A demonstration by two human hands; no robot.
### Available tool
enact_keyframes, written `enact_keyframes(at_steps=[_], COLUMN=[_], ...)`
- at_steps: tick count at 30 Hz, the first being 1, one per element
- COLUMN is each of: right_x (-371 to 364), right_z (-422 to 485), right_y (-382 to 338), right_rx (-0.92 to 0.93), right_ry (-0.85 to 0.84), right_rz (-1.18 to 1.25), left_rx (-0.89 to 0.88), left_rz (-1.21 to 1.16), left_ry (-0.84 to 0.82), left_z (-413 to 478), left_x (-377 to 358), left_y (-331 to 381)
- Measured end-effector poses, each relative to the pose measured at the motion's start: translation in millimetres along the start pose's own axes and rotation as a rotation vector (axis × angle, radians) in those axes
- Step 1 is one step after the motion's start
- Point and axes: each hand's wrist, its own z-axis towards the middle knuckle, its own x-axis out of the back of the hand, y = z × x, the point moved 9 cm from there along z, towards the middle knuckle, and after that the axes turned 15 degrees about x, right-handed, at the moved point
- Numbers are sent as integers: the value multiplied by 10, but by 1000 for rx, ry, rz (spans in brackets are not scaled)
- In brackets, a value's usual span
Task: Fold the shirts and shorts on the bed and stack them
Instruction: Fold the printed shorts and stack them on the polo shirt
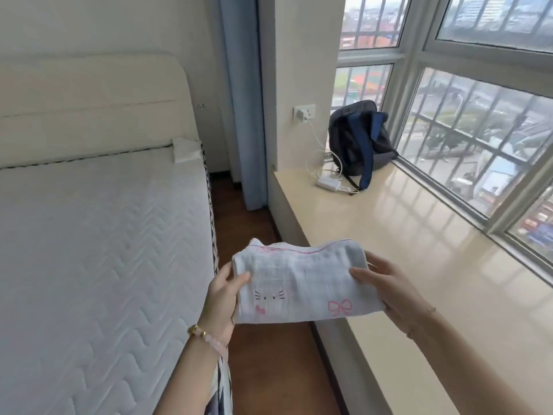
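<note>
Though folded, white, pink-bowed cat-print garment.

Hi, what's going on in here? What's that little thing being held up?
A person is doing laundry by the bed. Their left hand and right hand each grip one end of a small white garment printed with a cat face and pink bows. It looks already folded and is held in the air between the bed and the window ledge. A small white folded piece lies by the headboard, and a backpack sits on the ledge.
</note>
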Motion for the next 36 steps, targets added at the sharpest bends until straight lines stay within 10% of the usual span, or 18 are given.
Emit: enact_keyframes(at_steps=[36], right_x=[-2547], right_z=[8036], right_y=[857], right_rx=[-57], right_ry=[-409], right_rz=[132], left_rx=[-53], left_rz=[-171], left_ry=[347], left_z=[5972], left_x=[1770], left_y=[3857])
